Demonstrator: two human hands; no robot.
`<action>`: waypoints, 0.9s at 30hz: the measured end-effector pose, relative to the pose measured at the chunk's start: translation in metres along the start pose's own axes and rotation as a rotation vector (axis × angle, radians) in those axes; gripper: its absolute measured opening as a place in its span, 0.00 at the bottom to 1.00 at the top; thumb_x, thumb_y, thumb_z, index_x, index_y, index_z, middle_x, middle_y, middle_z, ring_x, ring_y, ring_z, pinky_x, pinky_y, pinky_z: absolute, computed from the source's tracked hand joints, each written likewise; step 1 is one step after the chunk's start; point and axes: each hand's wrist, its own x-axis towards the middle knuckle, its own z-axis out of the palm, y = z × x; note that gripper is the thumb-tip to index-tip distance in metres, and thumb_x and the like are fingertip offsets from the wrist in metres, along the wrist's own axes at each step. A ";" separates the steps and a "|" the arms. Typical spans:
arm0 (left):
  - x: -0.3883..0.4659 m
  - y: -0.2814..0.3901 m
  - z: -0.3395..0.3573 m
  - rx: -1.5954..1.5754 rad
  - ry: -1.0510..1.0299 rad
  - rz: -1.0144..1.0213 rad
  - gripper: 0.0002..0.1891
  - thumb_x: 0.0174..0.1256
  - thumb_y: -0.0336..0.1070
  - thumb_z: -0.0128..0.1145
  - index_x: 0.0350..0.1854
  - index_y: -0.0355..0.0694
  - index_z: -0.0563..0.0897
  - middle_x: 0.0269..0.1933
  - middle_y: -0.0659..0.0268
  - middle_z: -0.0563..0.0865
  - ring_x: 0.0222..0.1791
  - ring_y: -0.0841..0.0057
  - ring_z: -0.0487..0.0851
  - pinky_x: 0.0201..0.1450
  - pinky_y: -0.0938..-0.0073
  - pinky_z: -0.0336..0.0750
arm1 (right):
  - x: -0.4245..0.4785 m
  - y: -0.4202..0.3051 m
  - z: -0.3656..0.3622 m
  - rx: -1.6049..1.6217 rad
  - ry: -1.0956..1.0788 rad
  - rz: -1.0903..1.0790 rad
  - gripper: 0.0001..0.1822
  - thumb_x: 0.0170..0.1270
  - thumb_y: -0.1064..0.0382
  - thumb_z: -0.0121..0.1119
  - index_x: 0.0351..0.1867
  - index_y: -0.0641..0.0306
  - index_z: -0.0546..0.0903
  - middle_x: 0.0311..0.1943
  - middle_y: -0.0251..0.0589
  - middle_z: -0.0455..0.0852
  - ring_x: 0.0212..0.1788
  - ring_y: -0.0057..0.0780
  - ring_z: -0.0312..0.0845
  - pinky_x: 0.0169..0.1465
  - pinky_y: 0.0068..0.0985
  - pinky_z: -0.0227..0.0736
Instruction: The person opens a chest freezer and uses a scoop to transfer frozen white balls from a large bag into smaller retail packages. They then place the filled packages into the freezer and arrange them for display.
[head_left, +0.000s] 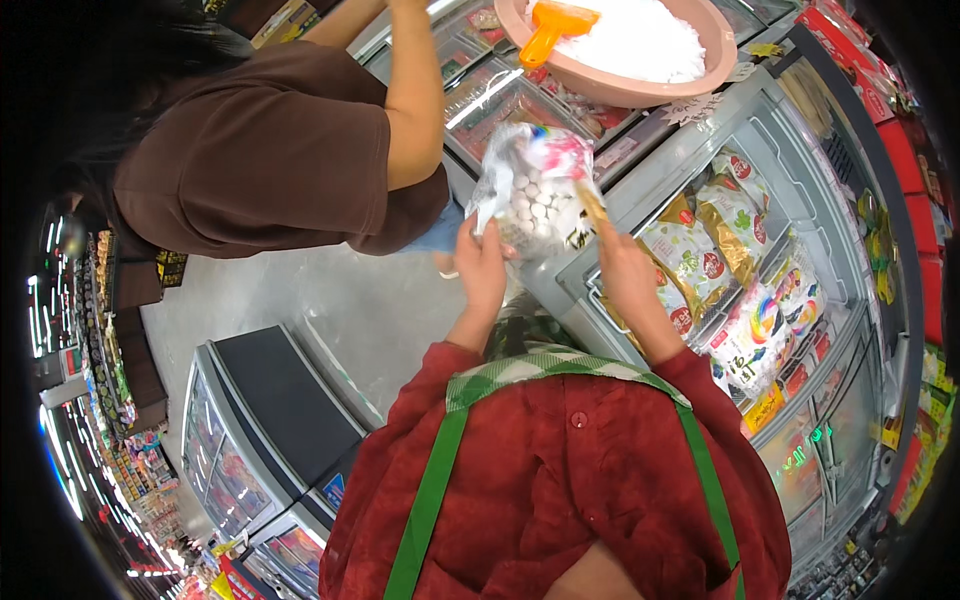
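A clear plastic bag of round white balls (536, 206), printed in rainbow colours and black writing, is held up in front of me. My left hand (484, 262) pinches its lower left edge. At the bag's right side, my right hand (630, 274) closes on a narrow tan strip (591, 202) that lies against the plastic. Blur hides whether this strip is a separate handle or part of the packaging. Below and right of the right hand, an open chest freezer (600, 300) holds gold-and-white bags (686, 255) and similar rainbow-printed bags (750, 337).
A pink basin (637, 94) of white stuff, with an orange scoop (555, 30), stands on the freezers ahead. Close on my left is a person in a brown shirt (277, 150). Another freezer (292, 405) stands behind at left, across grey floor (247, 292). Red boxes (900, 157) line the right.
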 end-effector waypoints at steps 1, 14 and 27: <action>0.003 0.002 0.004 -0.018 0.009 0.003 0.19 0.72 0.35 0.51 0.57 0.28 0.69 0.25 0.64 0.80 0.19 0.82 0.78 0.22 0.80 0.74 | 0.005 -0.005 0.012 -0.032 -0.011 0.010 0.17 0.63 0.69 0.48 0.54 0.61 0.73 0.30 0.59 0.81 0.29 0.57 0.79 0.34 0.46 0.75; 0.007 0.015 0.002 0.267 -0.071 0.113 0.16 0.70 0.35 0.54 0.51 0.28 0.72 0.20 0.66 0.81 0.18 0.84 0.78 0.21 0.82 0.70 | -0.039 0.005 -0.080 0.558 -0.141 0.215 0.18 0.64 0.64 0.57 0.54 0.67 0.77 0.22 0.39 0.74 0.24 0.24 0.67 0.30 0.24 0.65; -0.007 0.011 0.007 0.204 -0.175 0.101 0.15 0.68 0.32 0.55 0.51 0.27 0.72 0.20 0.64 0.82 0.19 0.84 0.80 0.22 0.81 0.71 | -0.079 0.003 -0.037 0.505 -0.106 0.250 0.20 0.67 0.64 0.55 0.58 0.70 0.73 0.21 0.35 0.74 0.23 0.19 0.70 0.27 0.22 0.64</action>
